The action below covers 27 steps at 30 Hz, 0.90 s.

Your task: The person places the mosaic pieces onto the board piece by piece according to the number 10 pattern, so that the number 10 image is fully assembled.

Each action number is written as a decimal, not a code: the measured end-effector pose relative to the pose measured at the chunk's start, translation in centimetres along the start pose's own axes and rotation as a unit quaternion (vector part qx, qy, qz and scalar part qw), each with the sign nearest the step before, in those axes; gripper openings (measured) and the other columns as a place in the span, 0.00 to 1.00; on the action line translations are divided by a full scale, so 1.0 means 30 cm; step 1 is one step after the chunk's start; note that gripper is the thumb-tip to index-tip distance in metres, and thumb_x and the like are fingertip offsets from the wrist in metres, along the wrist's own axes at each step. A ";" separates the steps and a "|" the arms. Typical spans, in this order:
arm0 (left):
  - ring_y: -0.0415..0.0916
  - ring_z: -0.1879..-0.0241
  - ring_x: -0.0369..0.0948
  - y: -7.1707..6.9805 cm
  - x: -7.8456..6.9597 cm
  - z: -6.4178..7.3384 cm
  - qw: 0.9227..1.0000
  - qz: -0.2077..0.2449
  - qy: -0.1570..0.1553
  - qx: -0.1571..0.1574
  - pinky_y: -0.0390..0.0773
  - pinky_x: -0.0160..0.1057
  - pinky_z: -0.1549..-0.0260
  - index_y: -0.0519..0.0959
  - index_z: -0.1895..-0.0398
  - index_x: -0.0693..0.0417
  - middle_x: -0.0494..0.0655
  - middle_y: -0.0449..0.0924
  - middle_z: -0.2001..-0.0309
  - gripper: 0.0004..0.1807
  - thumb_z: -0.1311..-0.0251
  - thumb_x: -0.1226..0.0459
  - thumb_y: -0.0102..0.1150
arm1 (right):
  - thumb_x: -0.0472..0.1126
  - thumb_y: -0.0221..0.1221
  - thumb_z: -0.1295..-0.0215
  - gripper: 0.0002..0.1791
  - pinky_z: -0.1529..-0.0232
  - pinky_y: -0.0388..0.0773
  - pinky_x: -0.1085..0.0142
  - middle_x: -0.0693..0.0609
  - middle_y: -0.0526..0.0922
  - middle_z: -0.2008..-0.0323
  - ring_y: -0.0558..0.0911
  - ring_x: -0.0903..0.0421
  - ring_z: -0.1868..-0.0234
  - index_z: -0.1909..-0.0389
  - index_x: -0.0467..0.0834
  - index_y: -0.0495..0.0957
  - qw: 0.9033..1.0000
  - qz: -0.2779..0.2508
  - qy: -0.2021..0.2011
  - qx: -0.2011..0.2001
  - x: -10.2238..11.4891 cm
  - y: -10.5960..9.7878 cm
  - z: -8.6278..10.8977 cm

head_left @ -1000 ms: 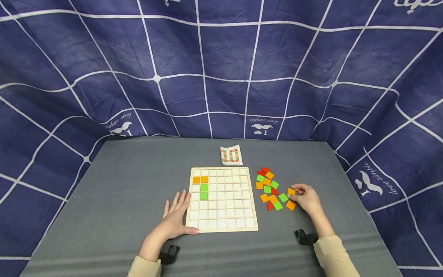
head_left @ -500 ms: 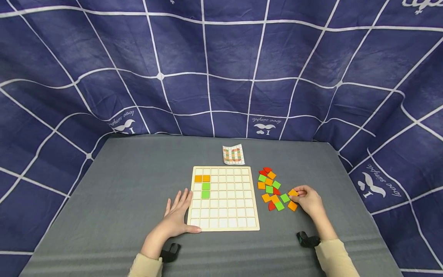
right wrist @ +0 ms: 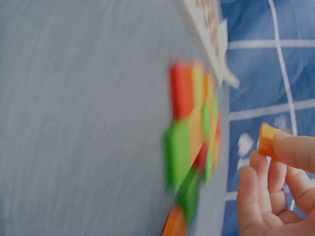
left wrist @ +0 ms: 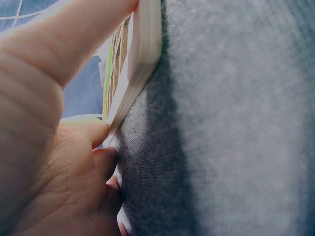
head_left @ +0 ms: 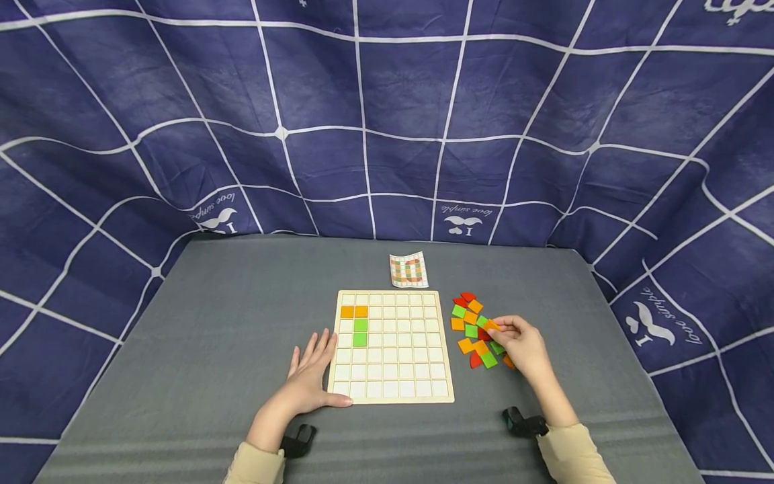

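Note:
My right hand (head_left: 526,346) pinches an orange square tile (right wrist: 267,139) between thumb and fingers, held above the loose tiles on the right. With fingers spread, my left hand (head_left: 307,383) rests against the left edge and near corner of a pale wooden grid board (head_left: 399,359). In the left wrist view the thumb (left wrist: 74,39) touches the board's side (left wrist: 147,44). On the board, two orange tiles (head_left: 353,312) lie side by side in the second row. Two green tiles (head_left: 360,332) sit below the right one.
Several loose orange, green and red tiles (head_left: 471,331) lie right of the board, some red ones with a curved edge. A small printed card (head_left: 408,270) with a coloured grid pattern lies behind the board. A blue checked cloth (head_left: 399,168) hangs behind the grey table (head_left: 254,296).
My right hand has lifted the orange tile and moved left with it, over the loose tiles. My left hand stays at the board. The head view shifted slightly.

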State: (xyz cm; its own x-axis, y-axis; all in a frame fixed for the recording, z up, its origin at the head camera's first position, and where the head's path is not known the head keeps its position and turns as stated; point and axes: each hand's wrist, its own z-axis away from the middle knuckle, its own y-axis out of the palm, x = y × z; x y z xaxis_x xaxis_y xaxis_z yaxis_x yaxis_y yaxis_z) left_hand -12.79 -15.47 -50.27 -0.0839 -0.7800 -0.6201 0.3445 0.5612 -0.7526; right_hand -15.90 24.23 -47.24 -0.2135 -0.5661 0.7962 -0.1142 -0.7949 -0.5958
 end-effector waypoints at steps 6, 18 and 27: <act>0.32 0.21 0.58 -0.003 -0.002 0.002 1.000 0.000 -0.003 0.000 0.29 0.64 0.28 0.47 0.21 0.58 0.58 0.40 0.21 0.71 0.67 0.49 0.83 | 0.35 0.66 0.39 0.15 0.67 0.77 0.74 0.44 0.83 0.61 0.80 0.65 0.68 0.53 0.35 0.80 0.996 -0.061 -0.007 0.056 0.098 0.107 0.017; 0.32 0.21 0.58 0.002 0.003 0.004 1.000 -0.004 -0.003 0.000 0.29 0.64 0.28 0.47 0.21 0.57 0.58 0.39 0.21 0.71 0.67 0.48 0.82 | 0.33 0.69 0.43 0.10 0.69 0.78 0.72 0.49 0.84 0.68 0.83 0.55 0.69 0.60 0.38 0.82 0.978 -0.117 -0.055 0.164 0.230 0.345 0.067; 0.32 0.21 0.58 0.005 0.001 -0.002 1.000 -0.010 -0.012 0.003 0.29 0.64 0.28 0.47 0.21 0.57 0.58 0.40 0.21 0.71 0.67 0.48 0.82 | 0.34 0.68 0.42 0.09 0.68 0.79 0.74 0.49 0.84 0.67 0.82 0.62 0.70 0.60 0.39 0.82 0.965 -0.122 -0.096 0.210 0.298 0.470 0.083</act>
State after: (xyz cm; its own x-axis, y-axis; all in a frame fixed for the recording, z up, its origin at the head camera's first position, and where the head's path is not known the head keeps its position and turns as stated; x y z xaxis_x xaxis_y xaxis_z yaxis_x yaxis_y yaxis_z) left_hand -12.80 -15.41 -50.43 -0.0680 -0.7980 -0.5988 0.3487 0.5433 -0.7637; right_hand -17.00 7.43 -48.27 -0.0410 -0.3494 0.9361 0.2738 -0.9049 -0.3258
